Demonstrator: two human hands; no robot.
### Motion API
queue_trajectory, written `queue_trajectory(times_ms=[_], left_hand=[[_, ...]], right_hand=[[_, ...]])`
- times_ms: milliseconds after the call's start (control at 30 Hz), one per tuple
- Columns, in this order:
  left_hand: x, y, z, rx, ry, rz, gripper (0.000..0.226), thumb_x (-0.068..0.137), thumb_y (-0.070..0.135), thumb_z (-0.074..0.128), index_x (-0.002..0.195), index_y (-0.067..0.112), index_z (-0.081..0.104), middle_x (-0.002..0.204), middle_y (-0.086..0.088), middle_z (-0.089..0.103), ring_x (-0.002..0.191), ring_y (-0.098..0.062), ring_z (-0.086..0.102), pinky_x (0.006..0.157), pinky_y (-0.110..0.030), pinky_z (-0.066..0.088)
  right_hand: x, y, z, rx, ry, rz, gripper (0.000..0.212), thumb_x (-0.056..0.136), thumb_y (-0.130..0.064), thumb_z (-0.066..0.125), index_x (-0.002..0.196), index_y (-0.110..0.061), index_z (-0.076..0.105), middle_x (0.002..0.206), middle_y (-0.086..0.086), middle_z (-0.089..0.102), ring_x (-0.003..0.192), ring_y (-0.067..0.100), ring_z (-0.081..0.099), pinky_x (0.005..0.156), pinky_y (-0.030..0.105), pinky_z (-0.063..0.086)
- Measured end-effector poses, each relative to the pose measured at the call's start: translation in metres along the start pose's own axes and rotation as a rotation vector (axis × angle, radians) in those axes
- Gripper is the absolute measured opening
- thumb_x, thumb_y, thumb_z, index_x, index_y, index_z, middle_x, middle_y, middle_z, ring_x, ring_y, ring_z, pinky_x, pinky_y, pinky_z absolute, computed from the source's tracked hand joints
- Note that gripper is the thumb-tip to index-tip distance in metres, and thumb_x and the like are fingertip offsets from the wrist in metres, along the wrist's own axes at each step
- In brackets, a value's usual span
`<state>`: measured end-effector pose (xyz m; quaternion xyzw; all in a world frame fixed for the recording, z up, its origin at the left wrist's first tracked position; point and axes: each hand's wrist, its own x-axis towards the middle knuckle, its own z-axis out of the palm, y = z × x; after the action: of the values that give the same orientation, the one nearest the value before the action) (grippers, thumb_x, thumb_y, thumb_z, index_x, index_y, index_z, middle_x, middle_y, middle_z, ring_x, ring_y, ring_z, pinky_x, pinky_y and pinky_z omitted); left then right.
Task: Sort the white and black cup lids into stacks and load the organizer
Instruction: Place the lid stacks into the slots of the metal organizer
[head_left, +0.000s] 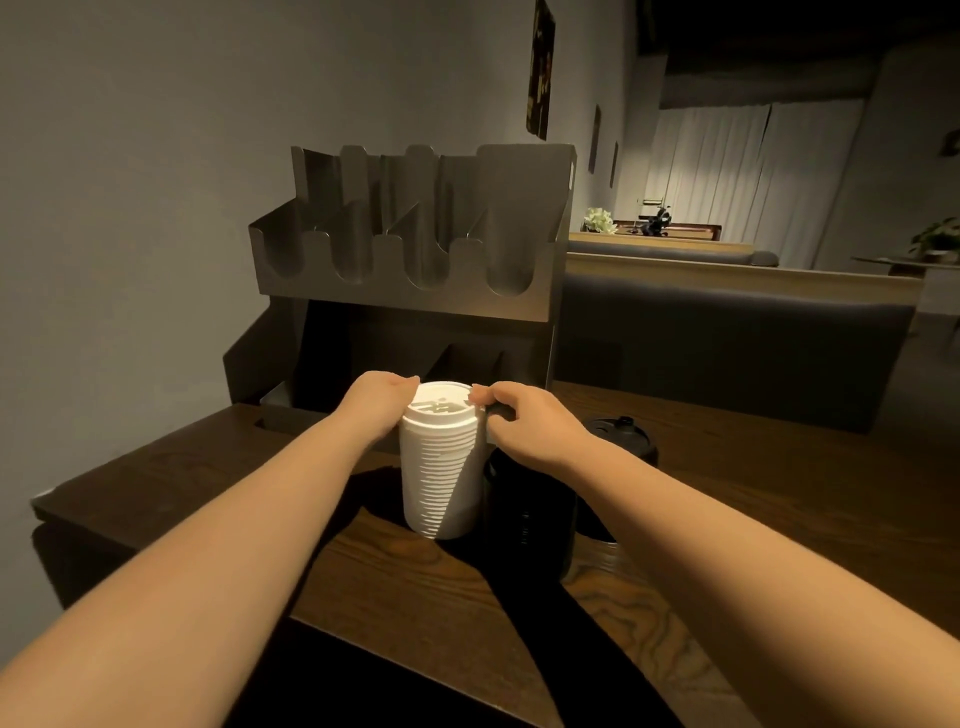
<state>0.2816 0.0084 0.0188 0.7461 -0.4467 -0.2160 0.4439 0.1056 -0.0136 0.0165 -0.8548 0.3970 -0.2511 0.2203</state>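
Both forearms reach forward from the bottom corners and meet at the top of a tall stack of white lids (440, 467). The left hand (375, 405) lies against the stack's upper left side, palm turned inward, fingers curved round the rim of the topmost lid. The right hand (524, 421) comes in from the other side with the wrist slightly raised; its thumb and curled fingers pinch the right edge of that same top lid. So the two hands are closed on the stack from opposite sides, with only its width between them.

The white stack stands upright on the dark wooden table (753, 519), directly beneath the hands. Just under the right wrist, touching or nearly touching the white stack, stands a stack of black lids (530, 519), lower than the white one. Beyond the right hand, further to the right, a second dark stack (623, 441) is partly hidden by the wrist.

Straight ahead, past the fingertips, rises the metal organizer (405, 249), its upper tier split into four round-bottomed slots. Its lower compartments sit in shadow directly behind the hands.
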Motion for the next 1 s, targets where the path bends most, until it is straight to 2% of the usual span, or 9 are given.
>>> queue_trajectory(times_ms=[133, 333, 400, 533, 600, 667, 767, 900, 1000], left_hand=[[0.001, 0.001, 0.005, -0.044, 0.055, -0.091, 0.043, 0.100, 0.032, 0.044, 0.132, 0.004, 0.052, 0.131, -0.013, 0.055, 0.121, -0.028, 0.049, 0.084, -0.028, 0.032], [-0.015, 0.013, 0.003, 0.105, 0.075, -0.092, 0.044, 0.101, 0.036, 0.041, 0.124, 0.003, 0.057, 0.115, -0.013, 0.059, 0.103, -0.026, 0.053, 0.080, -0.029, 0.035], [-0.023, 0.015, 0.000, 0.091, 0.176, 0.010, 0.040, 0.102, 0.034, 0.037, 0.117, 0.007, 0.062, 0.108, -0.008, 0.060, 0.090, -0.018, 0.049, 0.076, -0.030, 0.036], [-0.067, 0.010, 0.013, -0.042, 0.414, 0.370, 0.025, 0.099, 0.018, 0.039, 0.112, 0.012, 0.060, 0.106, 0.000, 0.052, 0.091, -0.011, 0.048, 0.072, -0.025, 0.037], [-0.091, 0.007, 0.030, -0.023, 0.325, 0.447, 0.019, 0.097, 0.015, 0.042, 0.103, 0.013, 0.059, 0.097, 0.002, 0.052, 0.085, -0.011, 0.049, 0.068, -0.021, 0.036], [-0.104, 0.005, 0.048, -0.018, 0.210, 0.381, 0.016, 0.097, 0.017, 0.042, 0.096, 0.014, 0.058, 0.083, 0.003, 0.051, 0.079, -0.013, 0.050, 0.056, -0.015, 0.033], [-0.107, 0.006, 0.067, 0.009, 0.077, 0.262, 0.027, 0.099, 0.029, 0.042, 0.098, 0.009, 0.061, 0.074, 0.000, 0.053, 0.081, -0.021, 0.056, 0.062, -0.023, 0.040], [-0.102, 0.012, 0.077, 0.011, -0.001, 0.129, 0.030, 0.095, 0.029, 0.053, 0.115, 0.010, 0.065, 0.101, -0.004, 0.066, 0.099, -0.024, 0.060, 0.085, -0.033, 0.048], [-0.102, 0.018, 0.087, -0.137, -0.077, 0.027, 0.031, 0.088, 0.025, 0.066, 0.116, 0.011, 0.065, 0.100, -0.005, 0.068, 0.085, -0.020, 0.062, 0.066, -0.025, 0.050]], right_hand=[[-0.003, 0.002, 0.010, 0.064, 0.054, 0.020, 0.029, 0.097, -0.032, 0.046, 0.123, -0.023, 0.056, 0.138, -0.004, 0.052, 0.124, 0.016, 0.048, 0.101, 0.035, 0.043], [-0.004, -0.017, -0.007, -0.169, -0.009, 0.050, 0.033, 0.099, -0.034, 0.041, 0.124, -0.021, 0.057, 0.125, 0.000, 0.059, 0.113, 0.018, 0.054, 0.094, 0.033, 0.046], [-0.005, -0.018, -0.017, -0.120, -0.033, 0.045, 0.038, 0.098, -0.030, 0.046, 0.133, -0.020, 0.052, 0.132, 0.001, 0.055, 0.119, 0.018, 0.051, 0.098, 0.032, 0.042], [-0.022, -0.002, -0.039, 0.160, 0.093, 0.142, 0.059, 0.093, -0.026, 0.057, 0.147, -0.022, 0.033, 0.124, 0.009, 0.049, 0.109, 0.019, 0.049, 0.093, 0.032, 0.045], [-0.038, 0.011, -0.044, 0.124, 0.045, 0.223, 0.055, 0.093, -0.027, 0.057, 0.143, -0.016, 0.038, 0.128, 0.010, 0.051, 0.116, 0.021, 0.050, 0.091, 0.029, 0.045], [-0.054, 0.021, -0.042, 0.073, 0.010, 0.267, 0.048, 0.093, -0.029, 0.057, 0.136, -0.011, 0.047, 0.133, 0.008, 0.053, 0.118, 0.019, 0.051, 0.091, 0.026, 0.043], [-0.068, 0.029, -0.032, 0.106, 0.022, 0.321, 0.040, 0.092, -0.031, 0.059, 0.126, -0.008, 0.057, 0.117, 0.006, 0.061, 0.096, 0.012, 0.055, 0.082, 0.022, 0.045], [-0.079, 0.037, -0.027, 0.285, -0.004, 0.557, 0.018, 0.094, -0.028, 0.054, 0.097, -0.010, 0.057, 0.089, 0.005, 0.057, 0.084, 0.017, 0.056, 0.081, 0.032, 0.049], [-0.092, 0.047, -0.031, 0.588, -0.029, 0.732, 0.026, 0.093, -0.028, 0.046, 0.106, -0.007, 0.054, 0.099, 0.012, 0.059, 0.089, 0.024, 0.057, 0.074, 0.032, 0.045]])
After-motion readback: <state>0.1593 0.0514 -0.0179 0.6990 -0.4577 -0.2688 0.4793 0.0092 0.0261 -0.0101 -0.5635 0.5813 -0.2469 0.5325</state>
